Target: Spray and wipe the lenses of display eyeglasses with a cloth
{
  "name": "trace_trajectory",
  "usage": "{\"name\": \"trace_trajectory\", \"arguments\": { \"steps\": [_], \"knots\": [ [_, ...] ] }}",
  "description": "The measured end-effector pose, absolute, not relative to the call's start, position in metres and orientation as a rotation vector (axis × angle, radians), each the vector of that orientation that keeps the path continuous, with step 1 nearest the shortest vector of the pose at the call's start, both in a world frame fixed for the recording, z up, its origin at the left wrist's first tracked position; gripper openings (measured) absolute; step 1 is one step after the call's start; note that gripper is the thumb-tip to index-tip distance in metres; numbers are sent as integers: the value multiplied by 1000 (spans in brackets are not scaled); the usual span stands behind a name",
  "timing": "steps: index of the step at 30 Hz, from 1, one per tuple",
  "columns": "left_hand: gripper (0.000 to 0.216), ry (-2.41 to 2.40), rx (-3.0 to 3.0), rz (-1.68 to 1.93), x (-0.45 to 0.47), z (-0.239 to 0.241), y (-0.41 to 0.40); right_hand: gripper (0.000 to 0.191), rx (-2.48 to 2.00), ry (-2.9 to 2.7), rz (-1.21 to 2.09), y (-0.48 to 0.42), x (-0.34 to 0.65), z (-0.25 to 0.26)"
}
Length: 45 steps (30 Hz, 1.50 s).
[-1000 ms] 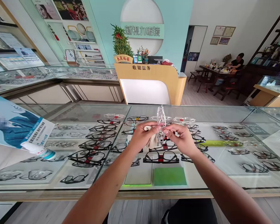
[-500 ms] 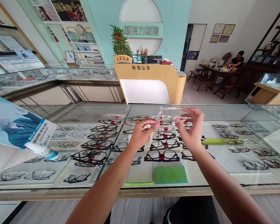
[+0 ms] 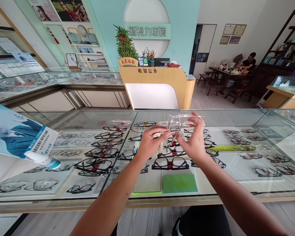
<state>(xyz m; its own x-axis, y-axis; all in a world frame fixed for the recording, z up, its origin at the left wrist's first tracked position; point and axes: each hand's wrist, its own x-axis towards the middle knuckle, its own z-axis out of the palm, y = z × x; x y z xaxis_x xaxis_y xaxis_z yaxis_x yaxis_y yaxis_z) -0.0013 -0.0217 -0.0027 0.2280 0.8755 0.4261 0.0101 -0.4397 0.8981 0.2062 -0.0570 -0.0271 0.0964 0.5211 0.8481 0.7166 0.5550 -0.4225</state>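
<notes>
Clear glasses (image 3: 169,124), now turned, exposing a lens (image 3: 175,124), side arm (image 3: 188,115) toward 3 o'clock; left hand (image 3: 151,142) grasping them and cloth (image 3: 160,147); right hand (image 3: 196,144): grip cannot be told.

Single head-worn view, facing forward and down across a glass counter (image 3: 157,202).
From above the forearms (image 3: 120,188), it shows left hand (image 3: 151,142) and right hand (image 3: 195,141) close by, desk (image 3: 188,93) and wall (image 3: 186,19) well beyond.
</notes>
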Motion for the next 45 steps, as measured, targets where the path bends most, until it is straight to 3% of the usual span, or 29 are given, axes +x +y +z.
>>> {"name": "trace_trajectory", "arguments": {
  "steps": [9, 11, 15, 18, 23, 26, 28, 34, 39, 45],
  "knots": [
    [36, 865, 1615, 1345, -2, -6, -20, 82, -1186, -1621, -268, -59, 208, -25],
    [37, 872, 1570, 1367, -4, -7, -19, 70, -1246, -1634, -315, -59, 208, -26],
    [44, 913, 1389, 1455, -7, -10, -12, 27, -1339, -1672, -271, -57, 208, -28],
    [51, 961, 1254, 1523, -9, -10, -7, 14, -1377, -1697, -189, -55, 208, -30],
    [55, 958, 1227, 1504, -10, -8, -7, 14, -1350, -1727, -156, -57, 207, -26],
    [44, 880, 1387, 1395, -6, -8, -13, 41, -1193, -1850, -87, -61, 203, -22],
    [38, 818, 1485, 1340, -2, -7, -19, 48, -1104, -1917, -4, -64, 199, -20],
    [35, 770, 1568, 1244, 7, -2, -31, 26, -1053, -1893, 162, -69, 191, -22],
    [27, 799, 1613, 1218, 0, 0, -30, 28, -1098, -1798, 102, -64, 198, -23],
    [54, 911, 1448, 1081, -5, -2, -25, 21, -1191, -1610, -21, -60, 211, -17]
  ]
}}
